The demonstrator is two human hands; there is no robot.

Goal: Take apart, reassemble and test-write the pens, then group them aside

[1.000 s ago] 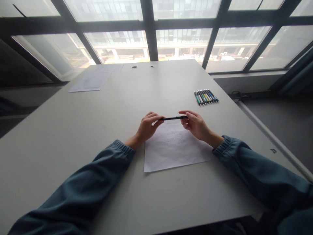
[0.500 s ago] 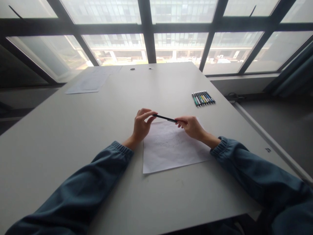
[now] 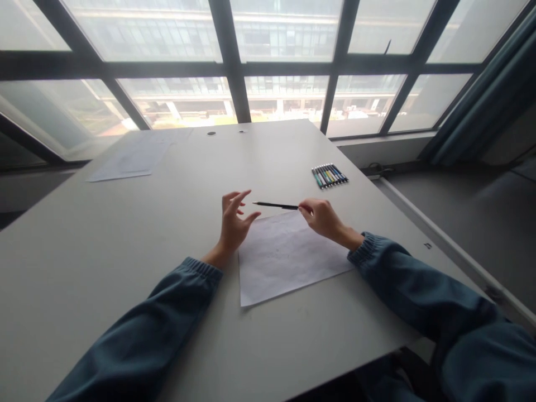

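Between the fingertips of my right hand (image 3: pixel 323 216) is the clip end of a slim black pen (image 3: pixel 272 205). The pen lies almost level in the air, its pointed tip toward the left. My left hand (image 3: pixel 235 220) is apart from it, thumb and fingers spread just left of the tip, holding nothing. Under both hands a white sheet of paper (image 3: pixel 288 262) rests on the table, with faint marks on its upper part. The right wrist covers the sheet's right side.
A row of several pens (image 3: pixel 330 176) lies side by side at the right of the white table (image 3: pixel 201 335). More paper sheets (image 3: pixel 129 159) lie at the far left. Windows (image 3: pixel 285 95) stand behind the table, and a curtain (image 3: pixel 473 100) hangs at the right.
My left hand has let go of the pen's left end and opened, so the pointed tip now shows. The right hand still grips the pen. The whole view has shifted slightly.
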